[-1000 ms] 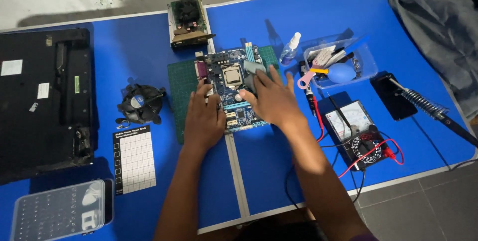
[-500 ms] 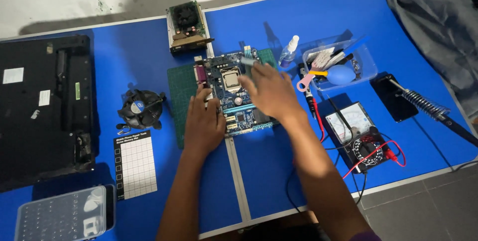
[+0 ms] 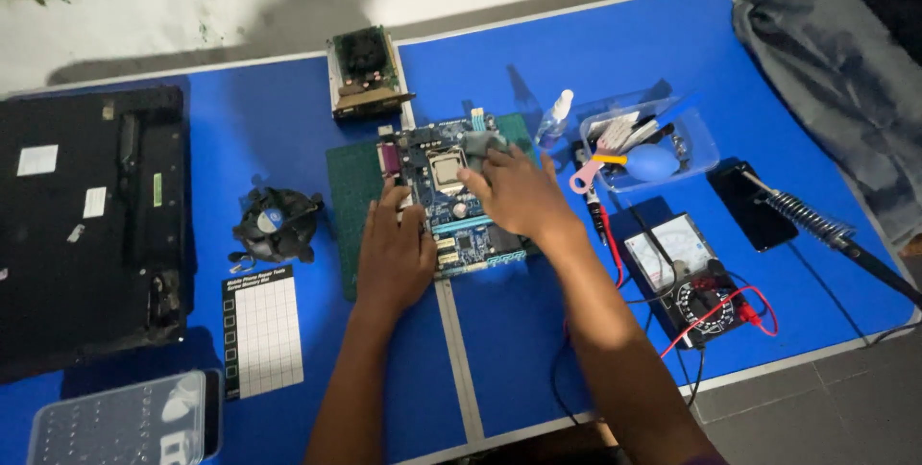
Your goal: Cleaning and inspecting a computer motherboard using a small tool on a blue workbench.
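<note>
The motherboard (image 3: pixel 451 198) lies on a green mat mid-bench (image 3: pixel 288 129). The right hand (image 3: pixel 516 194) has slid up toward the processor socket, its grip pinching a grey cloth (image 3: pixel 483 145); the left hand (image 3: pixel 394 252) stays flat, fingers spread, steadying the board's near-left edge.

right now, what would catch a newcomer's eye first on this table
Most striking is the blue motherboard on a green mat at the middle of the blue table, with the left hand flat on its near edge and the right hand pressing a grey cloth onto it. Next come the dial multimeter with red leads at right and the black fan at left.
</note>
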